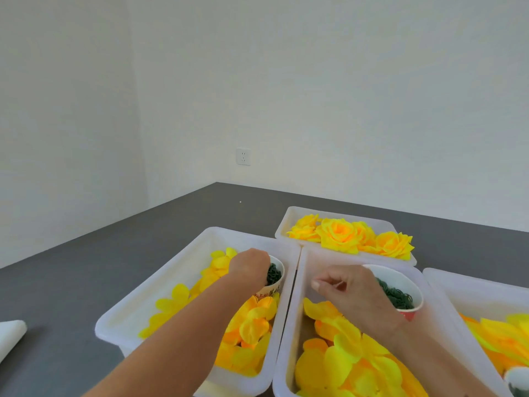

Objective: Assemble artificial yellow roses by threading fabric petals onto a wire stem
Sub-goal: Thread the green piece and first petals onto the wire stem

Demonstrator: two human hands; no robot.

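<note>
evidently at the part-fetching step, the left hand (pixel 248 266) digs curled fingers into the paper cup (pixel 274 277) of green pieces at 11 o'clock, grip contents hidden, while the right hand (pixel 350 293) hovers loosely curled, empty, above loose yellow petals (pixel 343 356), so next calls for lifting one piece cleanly.

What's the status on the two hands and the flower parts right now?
Left hand reaching into left paper cup of dark green pieces. Right hand hovering over middle white tray, grip unclear. Finished yellow fabric roses in far tray. Nothing blocking.
</note>
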